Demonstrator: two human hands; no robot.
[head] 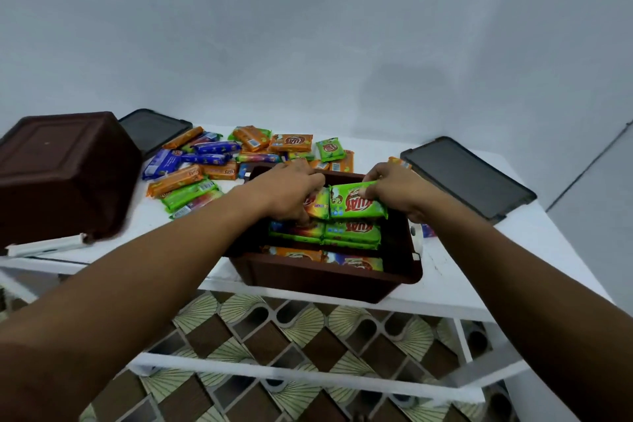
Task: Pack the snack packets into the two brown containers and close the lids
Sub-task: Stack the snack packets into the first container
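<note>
As far as one could judge, the packing step was in hand and about half done, because the white table (479, 250) held many loose packets and neither box was shut. On the left of the table the second brown container (65, 164) sat upside down, so nothing could go in it. It would have to be turned over before filling. The open brown container (325, 281) stood at the front edge of the table, in the middle. It held rows of snack packets: green ones in the middle row, and an orange one and a darker one in the near row. One dark lid (466, 178) lay flat on the table to its right, and another dark lid (154, 128) lay at the back, behind the upside-down box. The pile of loose snack packets (219, 164) lay behind the open box, orange, green and blue all mixed up. Both hands were over the far end of the open box. The left hand (291, 192) held a yellow and orange packet (317, 204) with curled fingers. The right hand (394, 188) pinched the top edge of a green packet (356, 204). The two packets touched side by side. The next move would likely be to press them down flat into a row and let go, so the lid could close later.
</note>
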